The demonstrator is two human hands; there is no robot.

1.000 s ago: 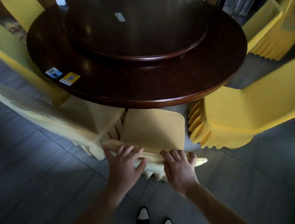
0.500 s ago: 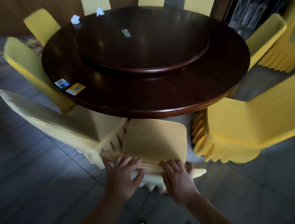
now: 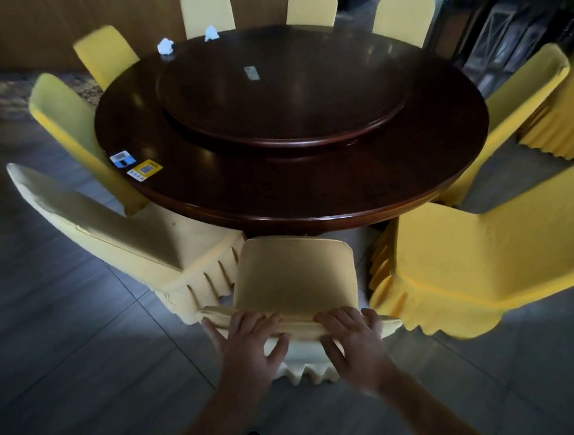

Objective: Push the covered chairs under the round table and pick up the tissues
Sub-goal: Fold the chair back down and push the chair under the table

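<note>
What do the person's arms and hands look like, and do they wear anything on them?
Both forearms are bare, with no sleeves in view. The left hand and the right hand wear no gloves. No watch, ring or bracelet can be seen in this dim picture.

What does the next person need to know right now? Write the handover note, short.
Left hand and right hand: both grip the top edge of the pale yellow fabric-covered chair nearest the camera.
That chair's seat front sits just at the edge of the dark brown round wooden table, not yet tucked under.
Two crumpled white tissues lie on the table's far side, untouched.
Left: finish this push, also the bright yellow covered chair at right, then collect the tissues.
</note>
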